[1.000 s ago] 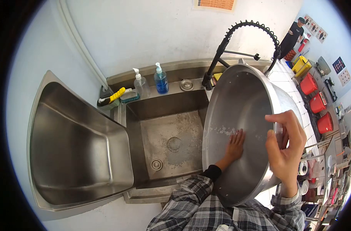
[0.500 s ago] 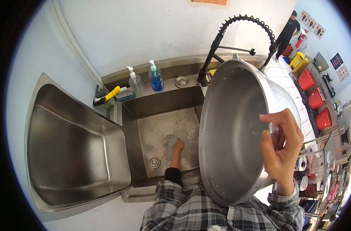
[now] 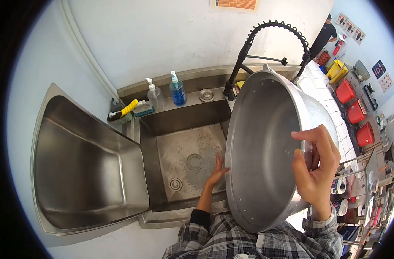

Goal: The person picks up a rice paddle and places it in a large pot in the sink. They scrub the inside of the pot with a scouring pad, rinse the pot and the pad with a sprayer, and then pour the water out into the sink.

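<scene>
My right hand (image 3: pixel 316 167) is closed over the right rim of a big round metal pot (image 3: pixel 264 151), thumb on the inside. The pot is tipped on its side, its mouth facing left, at the right edge of the sink (image 3: pixel 166 149). My left hand (image 3: pixel 216 173) is open above the sink floor, fingers spread, fingertips close to the pot's left rim. Left of that hand, a pale round disc-like shape (image 3: pixel 194 162) shows on the wet sink floor, near the drain (image 3: pixel 175 184).
A large steel basin (image 3: pixel 82 164) leans at the left. Behind the sink stand a clear pump bottle (image 3: pixel 155 96), a blue pump bottle (image 3: pixel 177 90), a strainer (image 3: pixel 206 95) and a black spring faucet (image 3: pixel 236 71). Brushes (image 3: pixel 128 108) sit in the corner. A person (image 3: pixel 325 36) stands far right.
My left hand has moved right, from beside the round shape on the sink floor toward the pot's left rim, and its fingers have spread. My right hand keeps its hold on the pot.
</scene>
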Action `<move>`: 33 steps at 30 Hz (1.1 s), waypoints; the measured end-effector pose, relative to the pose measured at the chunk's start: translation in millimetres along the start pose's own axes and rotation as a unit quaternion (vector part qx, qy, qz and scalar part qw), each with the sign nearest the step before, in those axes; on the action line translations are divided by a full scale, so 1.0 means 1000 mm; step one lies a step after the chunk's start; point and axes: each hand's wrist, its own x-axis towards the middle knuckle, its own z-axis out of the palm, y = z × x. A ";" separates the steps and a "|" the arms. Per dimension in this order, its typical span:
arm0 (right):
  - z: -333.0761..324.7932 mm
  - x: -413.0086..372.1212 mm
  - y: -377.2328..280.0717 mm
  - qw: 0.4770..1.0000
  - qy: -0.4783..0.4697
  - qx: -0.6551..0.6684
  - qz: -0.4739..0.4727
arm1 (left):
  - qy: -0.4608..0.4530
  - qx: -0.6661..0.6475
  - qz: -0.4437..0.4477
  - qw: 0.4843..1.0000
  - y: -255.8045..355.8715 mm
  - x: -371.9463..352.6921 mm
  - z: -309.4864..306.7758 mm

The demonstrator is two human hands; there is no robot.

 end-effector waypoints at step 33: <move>-0.005 -0.011 0.008 1.000 -0.014 -0.020 -0.019 | 0.124 0.533 -0.313 0.776 -0.010 0.131 -0.106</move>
